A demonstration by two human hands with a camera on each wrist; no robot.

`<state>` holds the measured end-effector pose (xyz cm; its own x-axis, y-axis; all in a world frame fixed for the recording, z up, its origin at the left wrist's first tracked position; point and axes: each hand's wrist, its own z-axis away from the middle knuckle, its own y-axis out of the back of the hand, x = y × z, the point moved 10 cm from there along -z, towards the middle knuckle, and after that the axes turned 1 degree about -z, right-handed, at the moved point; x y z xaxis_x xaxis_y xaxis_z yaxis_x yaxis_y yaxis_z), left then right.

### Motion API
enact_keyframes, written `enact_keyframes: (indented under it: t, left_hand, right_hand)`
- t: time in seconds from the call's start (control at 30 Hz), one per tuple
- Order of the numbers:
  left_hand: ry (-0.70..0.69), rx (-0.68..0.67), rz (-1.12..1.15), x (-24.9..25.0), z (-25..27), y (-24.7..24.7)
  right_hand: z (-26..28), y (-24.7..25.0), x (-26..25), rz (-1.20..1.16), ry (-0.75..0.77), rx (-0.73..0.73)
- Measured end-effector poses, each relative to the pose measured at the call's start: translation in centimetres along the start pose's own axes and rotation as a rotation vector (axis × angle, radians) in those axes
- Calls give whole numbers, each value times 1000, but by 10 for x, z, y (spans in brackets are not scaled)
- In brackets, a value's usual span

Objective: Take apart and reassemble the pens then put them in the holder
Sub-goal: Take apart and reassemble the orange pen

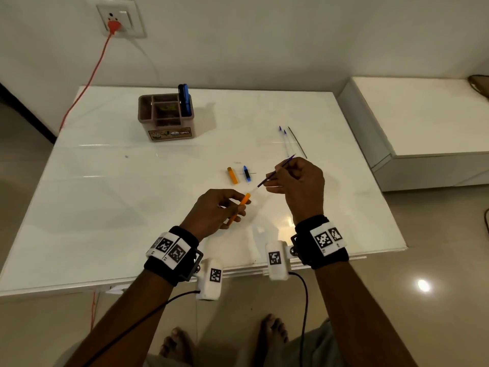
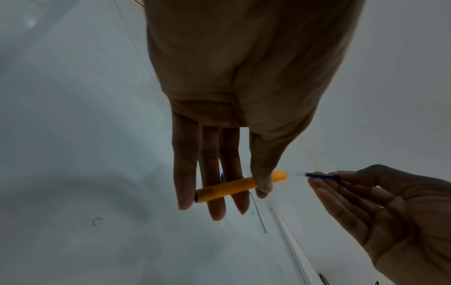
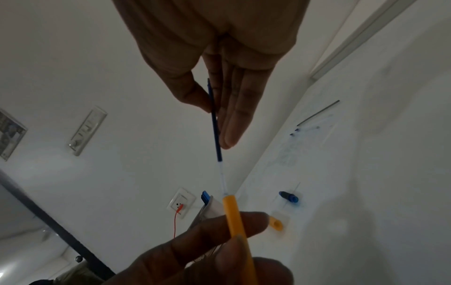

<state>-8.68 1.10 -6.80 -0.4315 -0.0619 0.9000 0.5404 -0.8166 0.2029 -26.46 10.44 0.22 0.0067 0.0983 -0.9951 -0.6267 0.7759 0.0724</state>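
Note:
My left hand (image 1: pixel 225 207) holds an orange pen barrel (image 1: pixel 239 207) between thumb and fingers above the white table (image 1: pixel 105 207). In the left wrist view the barrel (image 2: pixel 234 186) lies across the fingers under the thumb. My right hand (image 1: pixel 293 178) pinches a blue ink refill (image 1: pixel 275 172), whose clear end sits at the barrel's open mouth. The right wrist view shows the refill (image 3: pixel 216 123) running down into the barrel (image 3: pixel 234 217). An orange cap (image 1: pixel 232 175) and a blue cap (image 1: pixel 247 173) lie on the table beyond my hands. The brown holder (image 1: pixel 165 117) stands at the back with a blue pen (image 1: pixel 184 99) in it.
Two clear refills with blue tips (image 1: pixel 284 140) and a thin dark rod (image 1: pixel 297 142) lie at the right of the table. An orange cable (image 1: pixel 90 75) runs from a wall socket (image 1: pixel 116 19) down the left. A white ledge (image 1: pixel 412 117) stands to the right.

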Motion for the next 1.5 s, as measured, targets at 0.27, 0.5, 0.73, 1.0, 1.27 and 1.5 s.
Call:
enact_keyframes:
  t: [0.27, 0.5, 0.73, 1.0, 1.27, 1.5]
  left_hand:
    - [-22, 16, -29, 1, -3, 1]
    - [-41, 41, 19, 1, -3, 5]
    - [-47, 69, 35, 3, -2, 13]
    - [-31, 62, 49, 1, 2, 15]
    - [-47, 122, 168, 2, 3, 39]
    - [-54, 135, 172, 3, 3, 41]
  right_hand:
    - [-3, -14, 8, 93, 9, -57]
    - [2, -43, 22, 357, 41, -222]
    - [3, -46, 17, 210, 3, -217]
    - [-3, -59, 17, 315, 35, -237]
    - [-77, -56, 56, 696, -164, -195]
    - [-102, -99, 60, 1041, -156, -239]
